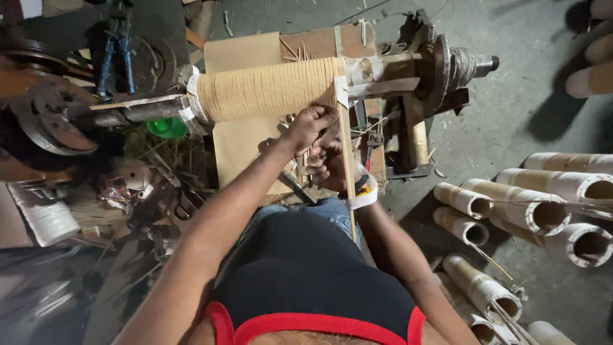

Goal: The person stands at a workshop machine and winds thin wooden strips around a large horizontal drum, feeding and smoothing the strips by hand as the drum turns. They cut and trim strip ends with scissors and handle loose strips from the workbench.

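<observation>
We note the left hand (311, 123) closed on a thin bamboo strip (347, 153), just below the wound roll (265, 89) on the lathe; right hand (329, 167) beneath it, grip unclear.

Matt tan ribbed winding (268, 89) on rusty, grimy metal machine (440, 64); thin pale wooden strip (347, 166); rough grey concrete floor (523, 121).

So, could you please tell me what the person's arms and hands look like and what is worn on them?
Both arms are bare from shoulder to hand, with no sleeves and no gloves. The left hand carries nothing on its wrist. The right hand has a wristband just behind it: a white strip with a yellow and dark piece on top. The sleeveless top is black with red trim.
</observation>
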The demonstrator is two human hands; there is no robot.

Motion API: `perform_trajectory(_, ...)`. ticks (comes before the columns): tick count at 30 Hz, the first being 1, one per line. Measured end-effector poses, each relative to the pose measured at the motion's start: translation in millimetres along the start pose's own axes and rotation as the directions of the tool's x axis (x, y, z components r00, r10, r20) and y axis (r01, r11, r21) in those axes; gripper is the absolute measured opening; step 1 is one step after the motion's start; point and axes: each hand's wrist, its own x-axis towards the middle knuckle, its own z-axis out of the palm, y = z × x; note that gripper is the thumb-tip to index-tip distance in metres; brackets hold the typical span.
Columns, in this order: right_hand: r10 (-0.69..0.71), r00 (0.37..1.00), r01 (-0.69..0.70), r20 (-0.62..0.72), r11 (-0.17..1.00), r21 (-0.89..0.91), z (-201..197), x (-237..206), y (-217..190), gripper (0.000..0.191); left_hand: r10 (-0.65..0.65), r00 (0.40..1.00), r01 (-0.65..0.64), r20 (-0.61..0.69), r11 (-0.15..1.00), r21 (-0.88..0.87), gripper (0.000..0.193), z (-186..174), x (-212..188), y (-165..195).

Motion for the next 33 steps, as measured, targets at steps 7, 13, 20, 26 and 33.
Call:
perform_trajectory(7,-0.316,0.864,0.330,-0.393,0.943,-0.034,-60,-11,7,0.038,0.111,0.991,-0.078,-0.080,0.939,0.336,0.030,-3,-10,-9)
perform_trajectory(13,-0.701,0.417,0.743,-0.579,0.630,-0.227,-130,-170,-38,0.037,0.013,0.986,0.057,-0.169,0.913,0.404,0.035,-2,-50,10)
perform_trajectory(20,-0.813,-0.211,0.561,-0.543,0.354,-0.748,-112,-281,-20,0.039,-0.021,0.963,0.121,-0.268,0.924,0.363,0.033,-14,-139,19)
perform_trajectory(26,-0.929,0.323,0.353,-0.183,0.298,-0.887,-17,-107,-17,0.041,0.204,0.967,-0.044,-0.152,0.721,0.691,0.028,-17,-179,31)
perform_trajectory(33,-0.887,0.461,0.305,-0.025,0.185,-0.934,66,-30,-31,0.019,0.223,0.946,0.009,-0.236,0.709,0.706,0.038,0,-198,23)
